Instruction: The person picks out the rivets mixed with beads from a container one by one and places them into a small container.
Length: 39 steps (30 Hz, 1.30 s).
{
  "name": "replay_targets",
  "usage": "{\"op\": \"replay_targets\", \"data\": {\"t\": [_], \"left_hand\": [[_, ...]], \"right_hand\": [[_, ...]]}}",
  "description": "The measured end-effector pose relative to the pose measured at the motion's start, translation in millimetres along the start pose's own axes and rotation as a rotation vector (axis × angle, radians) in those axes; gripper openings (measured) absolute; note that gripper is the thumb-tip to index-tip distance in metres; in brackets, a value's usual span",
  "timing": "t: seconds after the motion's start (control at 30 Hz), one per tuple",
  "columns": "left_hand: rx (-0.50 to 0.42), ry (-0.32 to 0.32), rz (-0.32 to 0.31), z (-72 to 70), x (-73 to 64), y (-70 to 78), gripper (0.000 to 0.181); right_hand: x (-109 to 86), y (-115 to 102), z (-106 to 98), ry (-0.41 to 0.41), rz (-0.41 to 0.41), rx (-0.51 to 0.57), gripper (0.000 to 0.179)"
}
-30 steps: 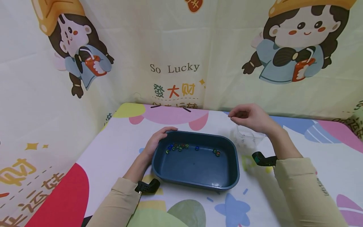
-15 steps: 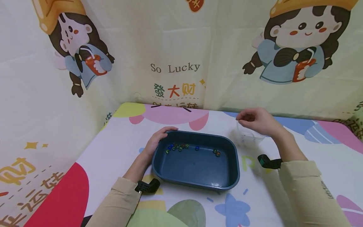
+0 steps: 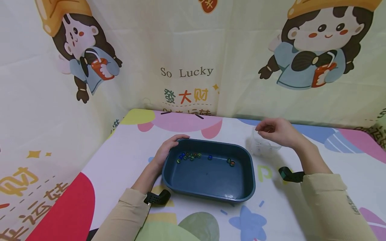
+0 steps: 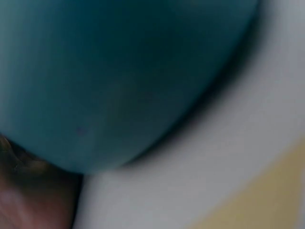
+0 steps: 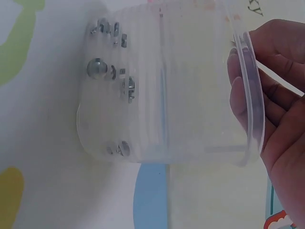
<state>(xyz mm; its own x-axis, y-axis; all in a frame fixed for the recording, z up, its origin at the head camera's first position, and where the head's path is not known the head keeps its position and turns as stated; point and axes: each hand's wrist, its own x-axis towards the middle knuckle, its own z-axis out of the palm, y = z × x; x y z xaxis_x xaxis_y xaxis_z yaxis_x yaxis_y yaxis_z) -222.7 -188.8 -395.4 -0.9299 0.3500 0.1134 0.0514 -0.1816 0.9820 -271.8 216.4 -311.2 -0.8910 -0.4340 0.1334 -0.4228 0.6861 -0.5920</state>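
Observation:
My left hand (image 3: 164, 150) grips the left rim of a dark blue plastic tub (image 3: 208, 197) on the table; in the left wrist view the tub's blurred teal wall (image 4: 119, 86) fills much of the frame. Several glass marbles (image 3: 192, 158) lie along the tub's far side. My right hand (image 3: 278, 133) is at the mouth of a clear plastic container (image 5: 195, 90), its fingertips at the rim, partly seen through the plastic. Fingers and thumb are drawn together; whether anything small is between them cannot be made out. Several shiny steel balls (image 5: 96, 68) sit at the container's bottom.
The table has a patterned cloth (image 3: 120, 160) with colourful shapes. A printed fabric backdrop (image 3: 241, 67) stands behind and to the left of it. Dark wrist cameras (image 3: 291, 175) sit on both wrists.
My right hand has moved rightward and down from above the container's left side to its mouth. My left hand, the tub and the marbles hold their places.

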Motion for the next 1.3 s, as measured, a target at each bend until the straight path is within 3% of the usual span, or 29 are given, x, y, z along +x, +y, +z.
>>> {"op": "replay_targets", "data": {"t": [0.4, 0.77, 1.3], "left_hand": [[0.012, 0.004, 0.003, -0.4, -0.3, -0.2, 0.049], [0.011, 0.013, -0.012, 0.8, 0.2, 1.2, 0.050], [-0.007, 0.023, -0.027, 1.1, 0.1, 1.3, 0.050]], "right_hand": [[-2.7, 0.8, 0.7, 0.026, 0.000, 0.015, 0.018], [1.2, -18.6, 0.1, 0.023, -0.019, 0.043, 0.020], [13.9, -54.7, 8.8, 0.045, -0.234, 0.065, 0.019]]}}
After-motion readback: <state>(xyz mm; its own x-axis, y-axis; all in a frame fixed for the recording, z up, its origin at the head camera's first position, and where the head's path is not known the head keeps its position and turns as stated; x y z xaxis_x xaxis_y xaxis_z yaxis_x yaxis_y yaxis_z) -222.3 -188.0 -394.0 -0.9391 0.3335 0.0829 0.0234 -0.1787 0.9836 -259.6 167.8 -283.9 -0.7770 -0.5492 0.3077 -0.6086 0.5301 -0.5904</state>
